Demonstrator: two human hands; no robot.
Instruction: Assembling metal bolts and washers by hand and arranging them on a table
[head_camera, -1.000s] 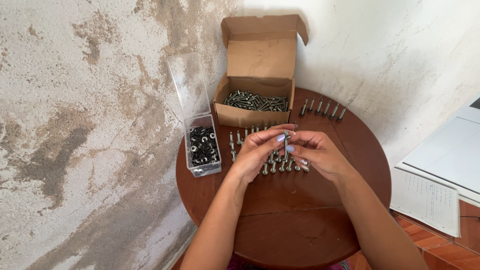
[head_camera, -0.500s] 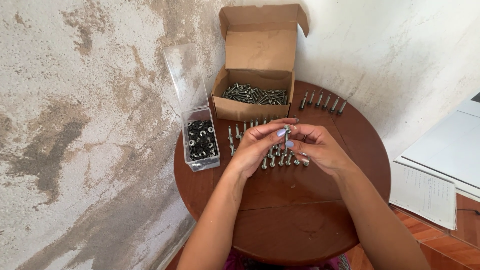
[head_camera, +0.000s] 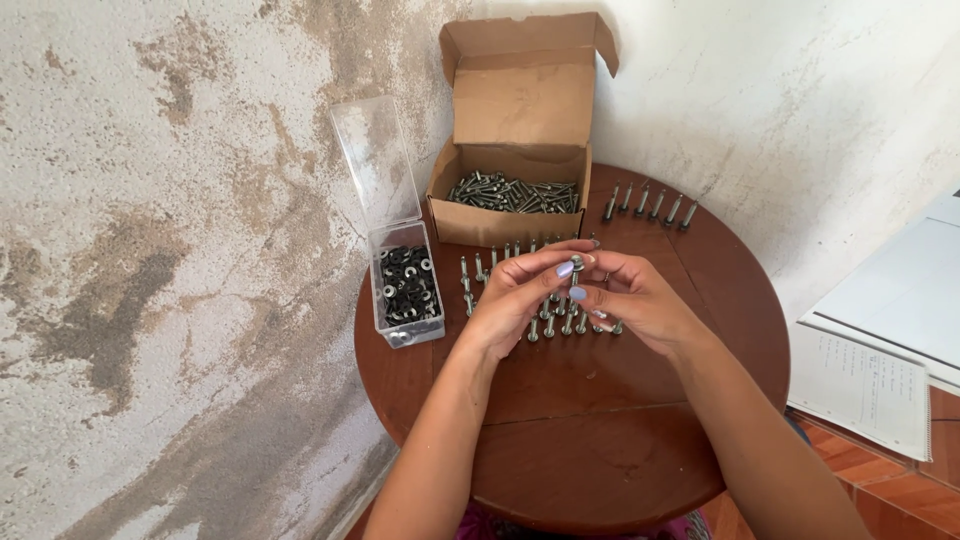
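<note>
While you sat over the round tabletop (head_camera: 600, 440), the clear plastic box (head_camera: 406, 290) of dark washers stood at its left edge, lid tipped up against the wall. Next came the open carton (head_camera: 510, 205) of loose bolts at the back, and in front of it rows of bolts (head_camera: 480, 272) stood upright on their heads.

Your left hand (head_camera: 520, 295) had its grip pinched on a single bolt (head_camera: 577, 266), held upright just above the standing rows. Your right hand (head_camera: 635, 300) met it there, fingertips pressed together at the same bolt. Whether a washer sat between them was too small to tell.

Judging from this, you were fitting a washer onto the bolt. The next move would call for a steady pinch and careful placing among the rows so none toppled. Farther right, a second short row of bolts (head_camera: 650, 205) stood near the rim, and papers (head_camera: 870, 385) lay off the tabletop.
</note>
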